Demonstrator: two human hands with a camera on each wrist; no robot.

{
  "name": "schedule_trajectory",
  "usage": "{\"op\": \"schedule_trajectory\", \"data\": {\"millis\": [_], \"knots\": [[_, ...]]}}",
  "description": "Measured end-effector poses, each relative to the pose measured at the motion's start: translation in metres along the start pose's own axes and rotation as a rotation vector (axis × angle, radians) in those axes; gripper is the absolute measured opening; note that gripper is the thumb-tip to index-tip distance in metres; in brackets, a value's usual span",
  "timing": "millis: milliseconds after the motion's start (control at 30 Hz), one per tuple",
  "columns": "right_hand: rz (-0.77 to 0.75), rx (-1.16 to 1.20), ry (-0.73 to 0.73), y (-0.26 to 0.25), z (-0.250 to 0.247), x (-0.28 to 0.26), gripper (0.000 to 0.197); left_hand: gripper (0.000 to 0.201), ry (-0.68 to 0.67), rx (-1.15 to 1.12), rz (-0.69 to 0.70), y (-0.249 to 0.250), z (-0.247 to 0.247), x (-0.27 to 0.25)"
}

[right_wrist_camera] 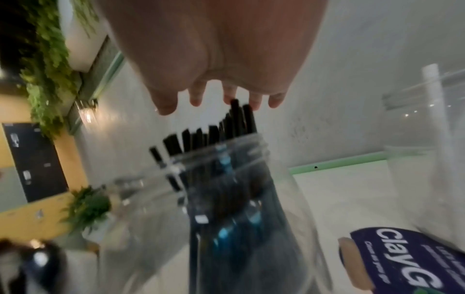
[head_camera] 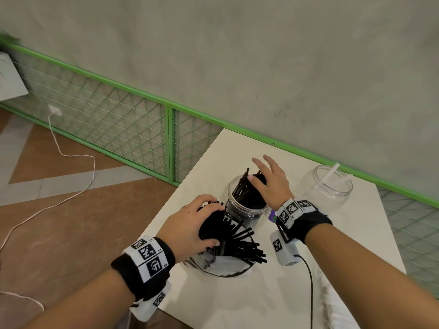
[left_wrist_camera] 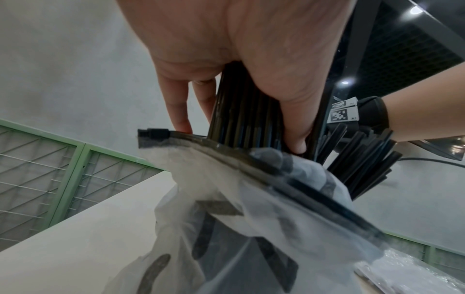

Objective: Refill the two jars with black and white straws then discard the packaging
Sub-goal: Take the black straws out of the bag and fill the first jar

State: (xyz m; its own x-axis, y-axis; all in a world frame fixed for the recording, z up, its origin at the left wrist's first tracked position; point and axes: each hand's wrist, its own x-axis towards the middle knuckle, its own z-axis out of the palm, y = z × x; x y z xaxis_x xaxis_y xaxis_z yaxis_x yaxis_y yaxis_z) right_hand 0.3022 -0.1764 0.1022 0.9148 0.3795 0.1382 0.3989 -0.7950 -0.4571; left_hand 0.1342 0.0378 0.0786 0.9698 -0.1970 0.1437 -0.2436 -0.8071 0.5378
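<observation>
A clear jar [head_camera: 247, 205] [right_wrist_camera: 226, 199] in the middle of the white table [head_camera: 261, 293] holds several black straws [head_camera: 244, 188] [right_wrist_camera: 226, 127]. My right hand [head_camera: 270, 179] [right_wrist_camera: 221, 99] hovers over the jar mouth with fingers spread and straight, touching the straw tops. My left hand [head_camera: 197, 224] [left_wrist_camera: 241, 103] grips a thick bundle of black straws [head_camera: 237, 243] [left_wrist_camera: 244, 117] that fans out of a clear zip bag [head_camera: 221, 264] [left_wrist_camera: 251, 228]. A second clear jar [head_camera: 329, 186] [right_wrist_camera: 432, 159] at the right holds one or two white straws [head_camera: 331, 172].
A purple printed label or lid [head_camera: 273, 216] [right_wrist_camera: 402, 256] lies between the two jars. A black cable [head_camera: 308, 281] runs from my right wrist across the table. A green mesh fence [head_camera: 114, 115] lines the wall. A white cord [head_camera: 71, 157] trails on the floor at the left.
</observation>
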Motion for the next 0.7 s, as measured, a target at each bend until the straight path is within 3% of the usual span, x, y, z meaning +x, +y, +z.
{"op": "schedule_trajectory", "data": {"millis": [167,433,567,700], "knots": [[-0.111,0.257,0.139,-0.006,-0.028,-0.046,0.052,0.070,0.007,-0.002,0.003,0.001,-0.001,-0.001],[0.008,0.282,-0.121,0.018,0.011,-0.177,0.072,0.068,0.012,-0.014,0.004,0.002,-0.001,0.000],[-0.030,0.286,-0.139,-0.008,0.039,-0.181,0.102,0.067,0.018,-0.019,0.007,0.002,0.000,0.000],[0.021,0.430,0.005,-0.039,0.058,-0.159,0.107,0.063,0.015,-0.027,0.023,0.003,-0.001,-0.002]]}}
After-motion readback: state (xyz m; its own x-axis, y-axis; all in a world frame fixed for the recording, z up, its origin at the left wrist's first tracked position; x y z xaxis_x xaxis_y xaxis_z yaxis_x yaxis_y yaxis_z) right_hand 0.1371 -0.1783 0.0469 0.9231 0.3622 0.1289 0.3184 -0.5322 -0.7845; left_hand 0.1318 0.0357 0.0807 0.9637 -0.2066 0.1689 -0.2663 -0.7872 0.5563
